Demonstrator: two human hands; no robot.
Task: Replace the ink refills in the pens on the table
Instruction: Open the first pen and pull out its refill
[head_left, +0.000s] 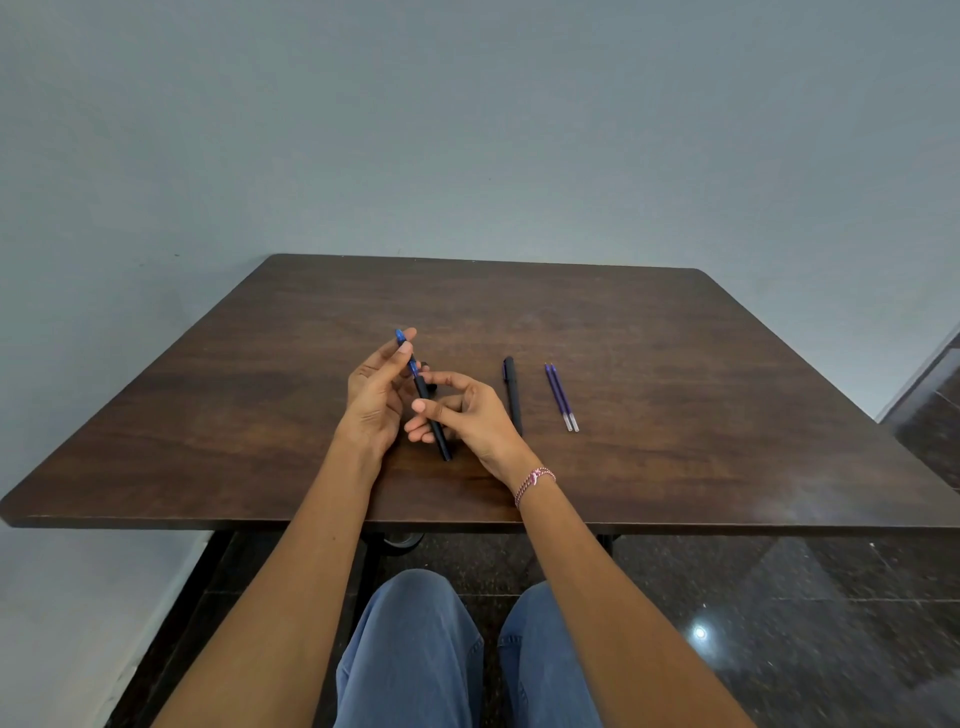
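1. Left hand (375, 397): centre of frame, palm turned toward me. Thumb and forefinger pinch the blue upper end (400, 338) of the pen (420, 385).
2. Right hand (470, 415): just right of the left one and touching it near the fingertips. Fingers are curled round the dark barrel of the same pen, thumb arched over the top.
3. That pen is held above the table (675, 415), tilted. The blue end points to the upper left and the dark end (445, 453) points down toward me, sticking out below my right fingers.
4. Can't tell whether the blue part is a refill or a piece of the barrel; my fingers cover the join.
5. Small dark bit (426, 365) sits just behind my fingertips. Too hidden to say what it is.
6. Second pen (513, 395): dark, lying flat on the table just right of my right hand, running away from me.
7. Two refills (561, 397): purple with clear near ends. They lie side by side and touching, right of the second pen and roughly parallel to it.
8. Pink-and-white bracelet (535, 479) on my right wrist.
9. Table is dark wood, against a grey wall (467, 130).
10. Bottom of frame: my knees in blue jeans (415, 649) over a dark glossy floor (779, 623).
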